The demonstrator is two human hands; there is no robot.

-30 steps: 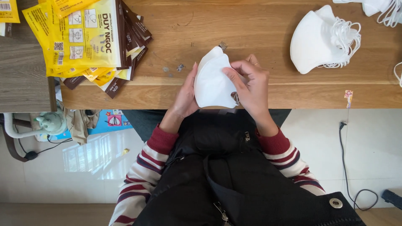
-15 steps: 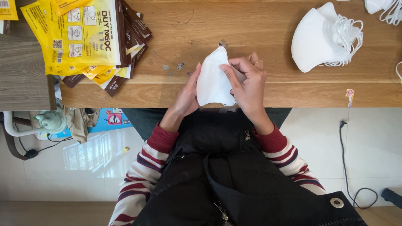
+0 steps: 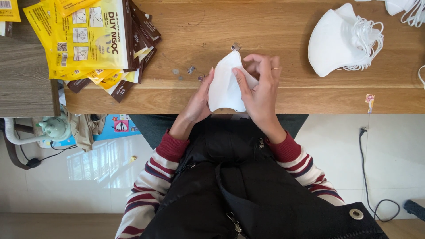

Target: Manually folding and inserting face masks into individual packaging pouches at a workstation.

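While yellow pouches point(image 3: 88, 42) lie stacked (contents unseen), left hand point(image 3: 199, 99) and right hand point(image 3: 261, 88) grip 1 white mask point(image 3: 226, 84).

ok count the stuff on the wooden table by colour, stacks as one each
white: 3 – folded white fabric mask in both hands, stacked white masks, more white masks at the corner
yellow: 1 – fanned pile of yellow printed pouches
total: 4
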